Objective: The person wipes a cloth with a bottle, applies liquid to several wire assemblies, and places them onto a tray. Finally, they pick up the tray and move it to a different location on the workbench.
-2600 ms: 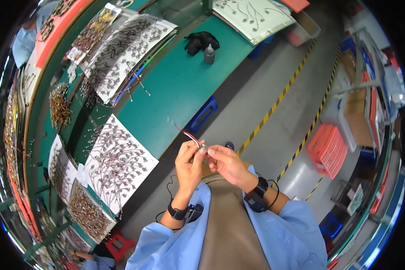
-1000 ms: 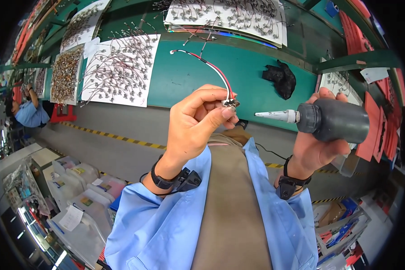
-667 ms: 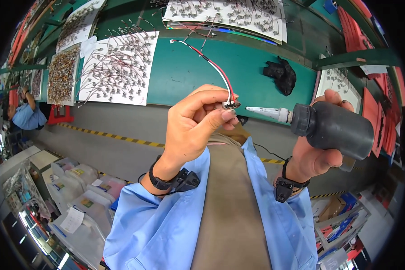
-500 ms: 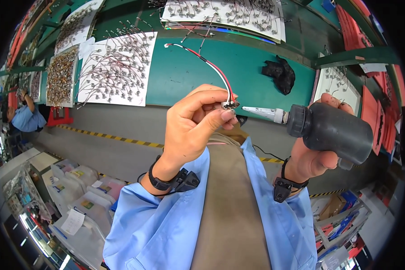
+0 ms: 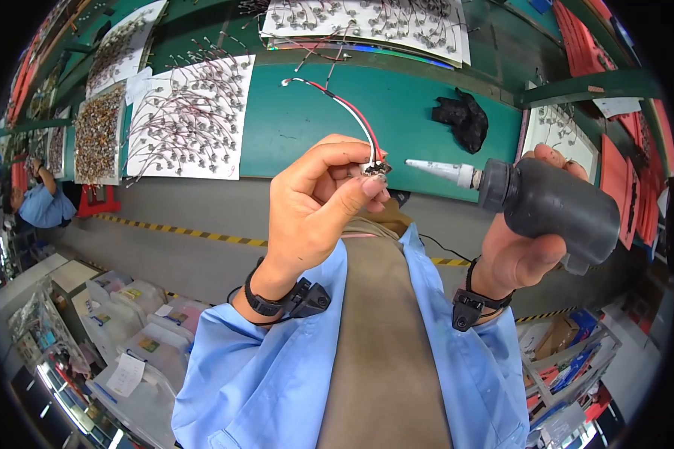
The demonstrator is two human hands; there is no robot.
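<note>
Between the thumb and fingers of my left hand is a small wired component, its body partly covered by the fingertips. Red, white and black wires rise from it and curve left to a small white plug. My right hand grips a black squeeze bottle, tilted on its side. The bottle's pale tapered nozzle points left toward the component, with a gap between them.
A green bench holds white boards covered with several wired components. A crumpled black bag or glove lies on it at right. Plastic bins stand at lower left. Another person sits far left.
The nozzle has drawn slightly away from the component, widening the gap. My left hand has shifted a little left with the component, which is turned slightly.
</note>
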